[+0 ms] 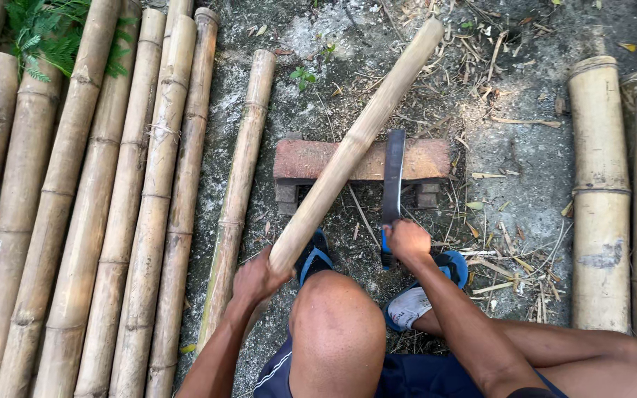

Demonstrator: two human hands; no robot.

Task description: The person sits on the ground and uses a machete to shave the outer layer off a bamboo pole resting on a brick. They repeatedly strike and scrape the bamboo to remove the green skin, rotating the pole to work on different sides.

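Note:
My left hand (258, 278) grips the near end of a bamboo pole (355, 141). The pole slants up and to the right, resting across a red brick (305, 159) on the ground. A long dark machete blade (393, 175) rises from my right hand (407, 239), which holds its handle. The blade stands just right of the pole, its tip over the brick. My bent knee (337, 324) and blue sandals (313, 259) are below the hands.
Several long bamboo poles (112, 206) lie side by side on the left, and one thinner pole (239, 184) lies nearer the brick. Thick bamboo sections (600, 191) lie at the right. Dry chips and twigs (506, 258) litter the dirt; green leaves (46, 33) show top left.

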